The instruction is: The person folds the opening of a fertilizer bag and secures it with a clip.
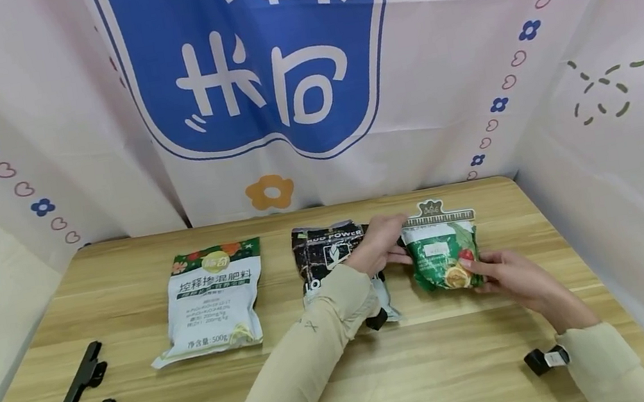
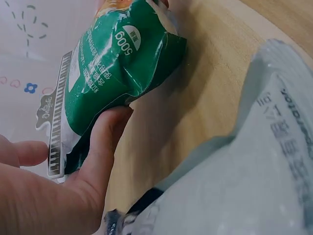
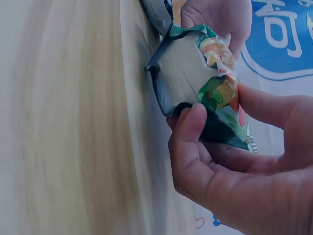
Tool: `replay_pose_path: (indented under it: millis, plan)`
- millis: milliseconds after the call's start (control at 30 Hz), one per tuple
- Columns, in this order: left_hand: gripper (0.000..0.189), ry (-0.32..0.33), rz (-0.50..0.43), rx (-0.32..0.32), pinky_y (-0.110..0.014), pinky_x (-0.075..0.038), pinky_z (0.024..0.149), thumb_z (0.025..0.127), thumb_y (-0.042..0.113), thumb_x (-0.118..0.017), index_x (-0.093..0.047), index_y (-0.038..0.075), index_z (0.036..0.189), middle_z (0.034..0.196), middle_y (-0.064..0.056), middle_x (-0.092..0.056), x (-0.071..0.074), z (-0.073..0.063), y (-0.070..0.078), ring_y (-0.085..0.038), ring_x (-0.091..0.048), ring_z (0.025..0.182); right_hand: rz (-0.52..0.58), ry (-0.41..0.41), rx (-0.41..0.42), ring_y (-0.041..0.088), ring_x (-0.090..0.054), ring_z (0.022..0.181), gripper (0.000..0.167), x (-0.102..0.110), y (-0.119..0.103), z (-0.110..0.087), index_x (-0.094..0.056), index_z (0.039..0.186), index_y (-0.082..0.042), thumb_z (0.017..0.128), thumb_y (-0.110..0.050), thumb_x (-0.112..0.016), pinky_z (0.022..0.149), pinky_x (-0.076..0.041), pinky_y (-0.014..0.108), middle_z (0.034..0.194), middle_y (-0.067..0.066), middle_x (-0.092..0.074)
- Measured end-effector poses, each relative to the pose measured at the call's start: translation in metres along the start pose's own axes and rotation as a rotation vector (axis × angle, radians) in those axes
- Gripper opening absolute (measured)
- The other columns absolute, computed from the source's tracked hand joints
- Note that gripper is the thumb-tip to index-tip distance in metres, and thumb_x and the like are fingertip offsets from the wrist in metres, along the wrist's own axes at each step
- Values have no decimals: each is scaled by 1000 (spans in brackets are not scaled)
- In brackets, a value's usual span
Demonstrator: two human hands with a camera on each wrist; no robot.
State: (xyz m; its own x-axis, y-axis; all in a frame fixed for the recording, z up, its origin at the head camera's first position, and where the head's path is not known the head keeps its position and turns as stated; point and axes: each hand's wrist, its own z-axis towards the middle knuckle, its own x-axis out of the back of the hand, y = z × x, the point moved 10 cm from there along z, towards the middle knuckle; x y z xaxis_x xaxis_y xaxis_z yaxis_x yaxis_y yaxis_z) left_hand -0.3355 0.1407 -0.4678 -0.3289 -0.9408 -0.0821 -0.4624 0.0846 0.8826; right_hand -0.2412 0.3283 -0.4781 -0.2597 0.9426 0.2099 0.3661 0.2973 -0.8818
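Observation:
A green printed 500g bag [image 1: 440, 258] stands tilted up at the right of the table, its top closed by a clip [image 1: 440, 218] with a piano-key pattern and a crown-like handle. My left hand [image 1: 379, 244] grips the bag's left edge; in the left wrist view one digit touches the clip's end while another lies along the bag's side. With thumb and fingers, my right hand [image 1: 511, 278] pinches the lower right corner. The bag's plain silvery bottom [image 3: 178, 68] faces the right wrist view. Behind my left wrist lies a black-and-white bag [image 1: 382, 293], partly hidden.
A white fertilizer bag [image 1: 216, 316] lies at the left of the wooden table [image 1: 438, 372]. Two black bag clips [image 1: 80, 380] lie near the left edge. A printed cloth [image 1: 218, 182] hangs along the back, and another white cloth wall [image 1: 629, 180] borders the right side.

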Motion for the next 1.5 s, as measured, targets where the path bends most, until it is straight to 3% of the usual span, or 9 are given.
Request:
replay_pose_path:
  millis: [167,267,433,700,1033,1200,1333,1500]
  plan:
    - [61,30,-32,4,-36,-67,74,109,29,-55,-38,-4,158,147,-28,-52,-3,5,-4,-33,-68,83,48,17,-13,7,-58,89,63,7,5,5,-39,151,17,110,-28,-57,84,-61,23,112,1,-56]
    - [58,39,-60,7,-37,-67,75,108,24,-55,-39,-5,156,144,-29,-53,-4,10,-8,-30,-67,75,61,35,-28,7,-56,85,64,12,8,6,-40,150,17,110,-29,-57,83,-61,22,107,-1,-55]
    - [56,41,-86,12,-37,-67,78,108,21,-56,-41,-6,154,144,-28,-53,-10,14,-13,-30,-66,74,71,61,-39,6,-58,81,61,20,12,5,-44,146,18,110,-31,-56,80,-62,23,100,-2,-55]
    - [56,27,-98,-16,-36,-67,82,109,15,-51,-36,-11,156,159,-30,-42,-18,15,-15,-30,-67,77,70,70,-51,7,-64,83,65,27,17,4,-35,150,21,113,-30,-49,78,-61,21,99,-2,-59]
    - [52,15,-100,-19,-35,-66,87,108,12,-51,-40,-15,151,150,-31,-49,-21,16,-19,-21,-65,65,77,87,-69,7,-68,81,63,31,18,4,-46,142,16,111,-38,-54,75,-62,21,98,-1,-63]
    - [53,12,-98,-18,-36,-65,89,108,11,-51,-38,-14,153,155,-29,-46,-21,12,-17,-26,-68,74,77,89,-79,7,-69,81,63,32,17,5,-48,142,14,110,-41,-55,75,-62,22,98,-1,-64]
    - [54,6,-104,-13,-39,-63,97,108,10,-51,-36,-14,154,160,-29,-42,-21,10,-16,-36,-73,94,64,90,-88,8,-70,81,66,31,19,6,-46,144,14,110,-41,-54,76,-63,24,98,-2,-66]
    - [57,-20,-136,5,-40,-60,104,108,9,-51,-31,-14,156,163,-29,-37,-21,8,-16,-43,-68,115,8,95,-112,9,-71,84,73,33,22,4,-44,148,13,109,-48,-53,77,-63,25,99,-3,-67]
